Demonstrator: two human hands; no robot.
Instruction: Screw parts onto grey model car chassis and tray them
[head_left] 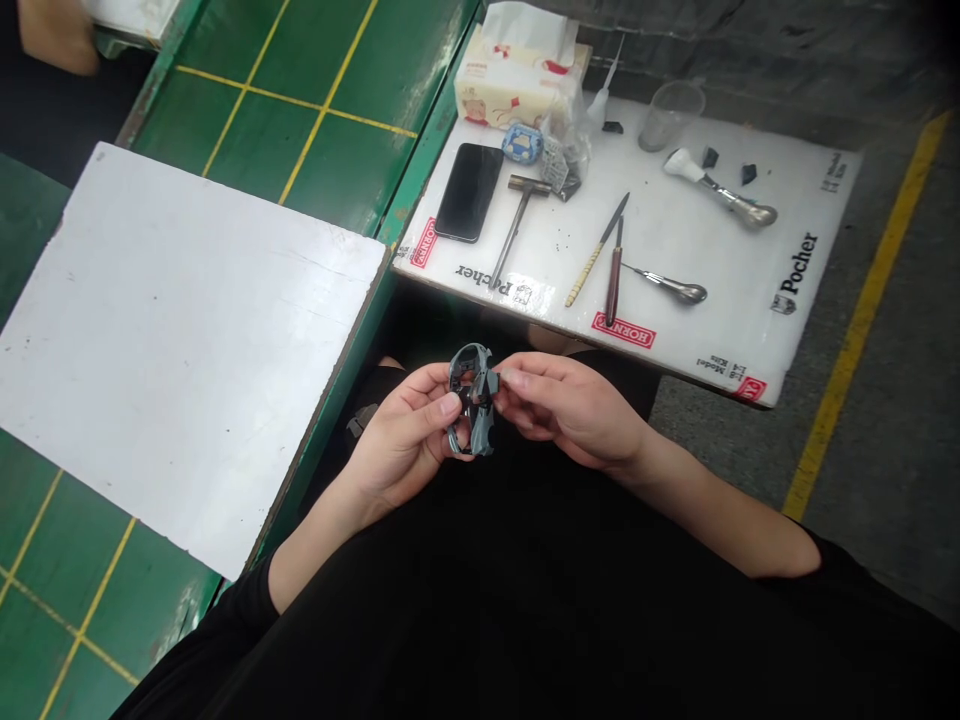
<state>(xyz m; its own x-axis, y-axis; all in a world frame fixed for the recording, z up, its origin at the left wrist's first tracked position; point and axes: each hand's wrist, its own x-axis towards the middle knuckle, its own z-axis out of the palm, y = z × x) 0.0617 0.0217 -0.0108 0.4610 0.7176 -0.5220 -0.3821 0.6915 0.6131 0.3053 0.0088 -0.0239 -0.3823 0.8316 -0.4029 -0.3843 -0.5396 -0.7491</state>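
Observation:
A grey plastic model car body (472,400) with dark openings is held up in front of me, its long side upright. My left hand (401,440) grips its lower left side between thumb and fingers. My right hand (566,405) pinches its right edge with thumb and forefinger. Just beyond my hands lies a white Pocher-printed cutting board (735,330), carrying a T-handled tool (517,225), a slim file (596,250), a dark-handled blade (613,270), and a metal-handled tool (667,287). Neither hand touches the board.
A black phone (469,192), tissue pack (517,80), clear cup (670,115), and small parts bag (562,155) sit on the board's far side. A white panel (180,340) lies on a green workbench (300,100) at left. A co-worker's hand (58,35) shows at top left.

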